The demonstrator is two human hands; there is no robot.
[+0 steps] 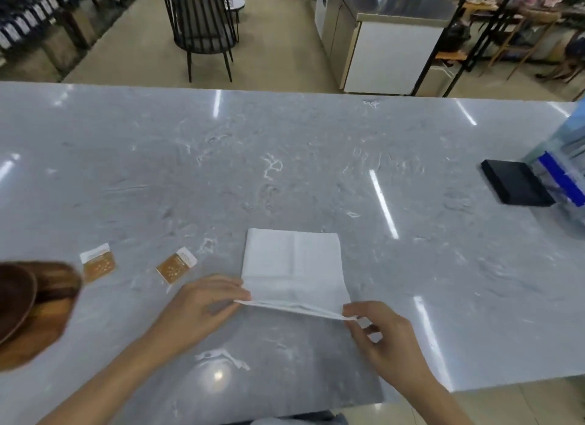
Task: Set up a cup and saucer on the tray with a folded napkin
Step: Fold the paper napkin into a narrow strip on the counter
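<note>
A white paper napkin [292,260] lies flat on the grey marble counter [285,158], with its near edge lifted off the surface. My left hand [202,304] pinches the near left corner of that edge. The near right corner is pinched by my right hand [384,336]. At the far left edge of the view sits a wooden tray [41,326] with a dark brown saucer [14,294] on it; both are cut off by the frame. No cup shows.
Two small orange sachets [98,263] [175,268] lie left of the napkin. A black box [516,187] and a clear container with blue parts [566,177] stand at the right. The counter's near edge runs just below my wrists.
</note>
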